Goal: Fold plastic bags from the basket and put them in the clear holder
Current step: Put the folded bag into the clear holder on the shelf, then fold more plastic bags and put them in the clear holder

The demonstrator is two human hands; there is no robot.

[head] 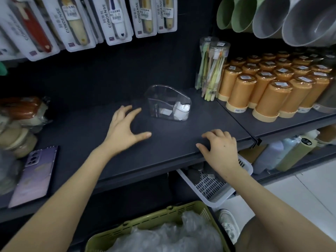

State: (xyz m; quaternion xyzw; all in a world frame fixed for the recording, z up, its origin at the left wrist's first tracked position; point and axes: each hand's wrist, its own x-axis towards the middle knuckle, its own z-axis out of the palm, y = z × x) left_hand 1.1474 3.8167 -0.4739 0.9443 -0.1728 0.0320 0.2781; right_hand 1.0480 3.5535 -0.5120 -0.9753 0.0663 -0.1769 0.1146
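While splayed, left hand [125,129] empty.

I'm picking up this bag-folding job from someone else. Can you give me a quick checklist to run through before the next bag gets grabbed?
1. Both hands free: ok. The left hand and right hand rest open on the shelf, holding nothing.
2. Bags left in the basket: ok. Crumpled plastic bags fill it.
3. Clear holder upright and near: ok.
4. Room in the holder: ok. White folded bags sit in the right compartment only.
5. Folding space: ok. The shelf between the hands is bare.
6. Phone out of the way: ok, at the far left.
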